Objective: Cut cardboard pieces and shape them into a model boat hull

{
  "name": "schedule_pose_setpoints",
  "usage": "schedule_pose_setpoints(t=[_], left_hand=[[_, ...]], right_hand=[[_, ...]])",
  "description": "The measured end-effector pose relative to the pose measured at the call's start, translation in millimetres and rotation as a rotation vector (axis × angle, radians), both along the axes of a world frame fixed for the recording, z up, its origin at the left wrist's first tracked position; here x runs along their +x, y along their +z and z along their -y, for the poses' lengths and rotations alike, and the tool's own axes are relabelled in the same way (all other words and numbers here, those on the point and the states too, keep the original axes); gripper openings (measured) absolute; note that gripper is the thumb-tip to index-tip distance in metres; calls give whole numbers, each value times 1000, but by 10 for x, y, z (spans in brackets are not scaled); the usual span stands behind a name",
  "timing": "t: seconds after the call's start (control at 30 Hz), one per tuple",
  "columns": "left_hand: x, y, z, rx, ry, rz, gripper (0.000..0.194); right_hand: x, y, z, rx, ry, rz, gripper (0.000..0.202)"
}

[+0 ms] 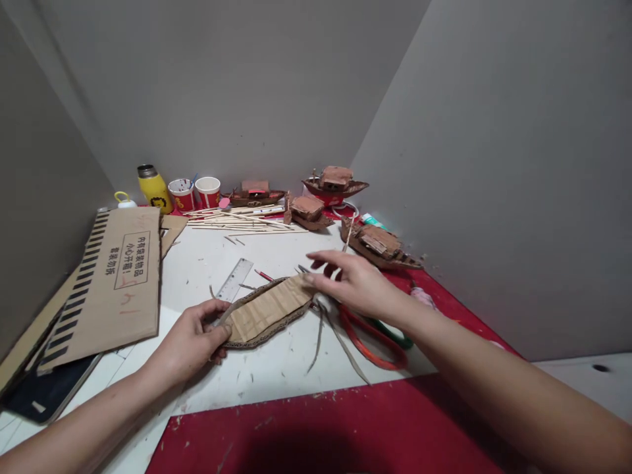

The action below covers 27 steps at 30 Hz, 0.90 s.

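Note:
A boat-shaped cardboard piece with a ribbed tan inner strip and corrugated edges is tilted above the white work surface. My left hand grips its left end, thumb on top and fingers at the side and beneath. At the other end, my right hand has its thumb at the strip's tip, with the other fingers raised and apart. Scissors with orange-red handles lie under my right forearm, partly hidden. Thin cardboard strips trail beside them. Behind the piece are a clear ruler and a red pencil.
Printed cardboard leans over a dark tray at left. Wooden sticks lie at the back, near a yellow bottle and paper cups. Several brown model boats, one at right, stand along the back. Grey walls enclose the table.

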<state>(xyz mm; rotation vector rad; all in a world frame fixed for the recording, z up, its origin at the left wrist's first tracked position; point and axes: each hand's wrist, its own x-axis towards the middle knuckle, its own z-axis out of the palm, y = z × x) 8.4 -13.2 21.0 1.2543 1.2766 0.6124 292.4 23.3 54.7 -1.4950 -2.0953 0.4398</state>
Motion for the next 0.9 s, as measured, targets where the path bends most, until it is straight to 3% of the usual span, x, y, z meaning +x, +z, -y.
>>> schedule_pose_setpoints(t=[0.17,0.3,0.4,0.57,0.67,0.73,0.8,0.9], left_hand=[[17,71,33,3,78,47,36],[-12,79,29,28,173,105,42],[-90,162,21,115,280,58,49],[-209,397,119,357,485,-14,49],[-106,487,281,366,585,136,51],[57,528,413,300,521,304,55],[253,572,526,158,377,448,56],[484,665,581,92,342,511,43]], right_hand=[[6,-72,57,-89,-1,47,15],[-5,-63,145,-148,-11,-52,21],[48,-27,241,-167,-64,-224,28],[207,89,486,-71,-201,-493,31],[159,137,673,67,-330,-659,27],[4,142,815,171,-396,-738,22],[-207,128,963,228,-354,-770,16],[-409,98,1141,217,-37,-702,11]])
